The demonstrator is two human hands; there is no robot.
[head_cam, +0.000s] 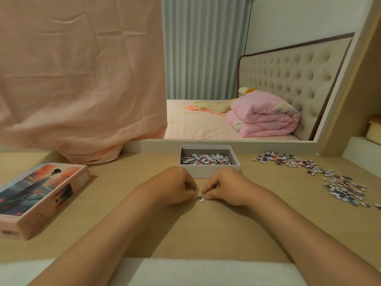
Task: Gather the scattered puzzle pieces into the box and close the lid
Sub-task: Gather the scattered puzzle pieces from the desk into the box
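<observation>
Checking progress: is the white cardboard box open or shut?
Open: the white cardboard box shows puzzle pieces inside; its illustrated pink lid lies apart to the left.

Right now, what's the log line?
box open | lid off | right grip pinches piece | left grip curled beside | pile loose

White box (209,171), pink lid (39,200) (painted figure), pink-blue-white puzzle pieces (338,182).

Soft warm light, wide-angle edge bending
</observation>
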